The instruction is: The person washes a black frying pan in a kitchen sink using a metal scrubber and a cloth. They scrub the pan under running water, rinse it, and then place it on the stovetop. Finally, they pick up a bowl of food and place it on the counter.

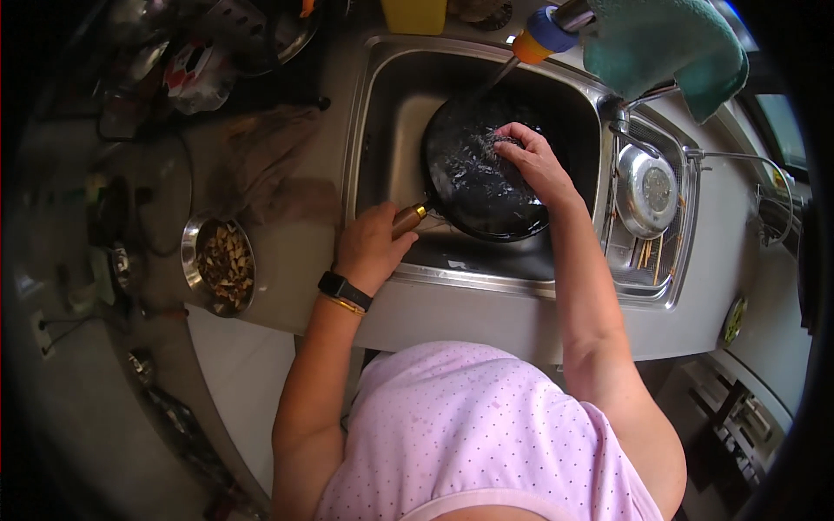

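In the stainless steel sink [401, 140] lies a dark wok or deep frying pan [466, 208] with water in it. My left hand [371, 244] grips its wooden handle [408, 221], which has a gold-coloured collar, near the sink's front left. With my right hand [537, 163] I pinch a steel wool scourer [487, 142] against the inside of the pan. A stream of water runs from the faucet nozzle [534, 42], orange and blue, into the pan's far side. Part of the scourer is hidden by my fingers.
A metal bowl of dried brown pieces [225, 264] stands on the left counter, near a crumpled cloth [273, 163]. To the right, an upturned metal bowl [647, 190] and chopsticks [645, 253] lie in a drain basket. A green towel [664, 52] hangs over the faucet.
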